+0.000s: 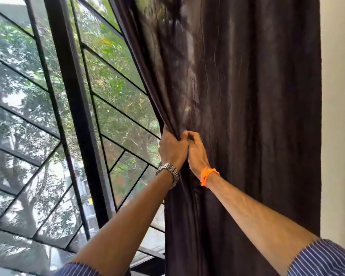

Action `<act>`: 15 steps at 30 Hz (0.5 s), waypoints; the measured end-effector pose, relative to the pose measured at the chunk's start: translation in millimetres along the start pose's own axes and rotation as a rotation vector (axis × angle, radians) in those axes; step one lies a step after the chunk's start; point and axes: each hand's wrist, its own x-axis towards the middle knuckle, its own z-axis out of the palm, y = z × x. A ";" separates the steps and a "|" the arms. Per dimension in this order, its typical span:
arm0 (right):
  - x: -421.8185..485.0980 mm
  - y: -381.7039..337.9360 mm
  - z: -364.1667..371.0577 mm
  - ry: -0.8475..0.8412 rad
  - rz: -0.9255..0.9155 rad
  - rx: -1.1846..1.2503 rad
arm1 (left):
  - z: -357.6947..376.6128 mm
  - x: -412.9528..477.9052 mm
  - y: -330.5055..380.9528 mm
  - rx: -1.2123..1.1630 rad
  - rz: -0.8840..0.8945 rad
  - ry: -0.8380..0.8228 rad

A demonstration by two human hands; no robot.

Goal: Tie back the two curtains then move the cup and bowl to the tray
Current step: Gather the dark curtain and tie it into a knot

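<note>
A dark brown curtain (247,100) hangs on the right side of the window, its left edge drawn in to a bunch at mid-height. My left hand (172,149), with a metal watch on the wrist, grips that bunched edge. My right hand (196,151), with an orange thread on the wrist, touches the left hand and has its fingers curled into the same folds. No tie-back, cup, bowl or tray is in view, and neither is a second curtain.
A window with a black frame (72,108) and diagonal black grille bars (116,108) fills the left, with trees outside. A cream wall (339,136) runs down the right edge beside the curtain.
</note>
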 end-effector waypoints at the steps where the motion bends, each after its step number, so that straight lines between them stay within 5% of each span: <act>1: 0.8 0.4 0.4 0.001 0.015 0.024 | 0.1 -0.9 1.9 0.019 0.012 -0.006; 8: -10.5 -7.8 -20.4 0.049 -0.093 -0.185 | 2.1 -5.5 11.2 0.068 0.046 -0.064; 15: -15.3 -22.8 -86.8 0.669 -0.454 -0.850 | 6.7 -11.4 21.3 0.072 0.056 -0.119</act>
